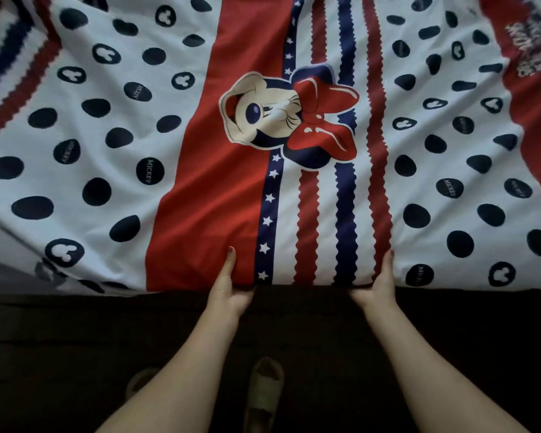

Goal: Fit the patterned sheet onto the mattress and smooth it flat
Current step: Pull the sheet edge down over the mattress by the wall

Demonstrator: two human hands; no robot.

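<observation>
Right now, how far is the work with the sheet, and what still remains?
Done: the patterned sheet is spread across the bed. In hand: the left hand and right hand each grip its near edge, thumbs on top. Left: diagonal wrinkles still cross the dotted panels, and the near edge hangs untucked. The mattress itself is hidden.

Matt woven cloth, softly creased.
We note the patterned sheet [200,189] as thin printed fabric, no sheen, rippled with shallow wrinkles; its colours lie flat in the weave. Bed side [75,323] below looks dark and dull; material unclear. Sandal [266,389] pale, matt.
</observation>
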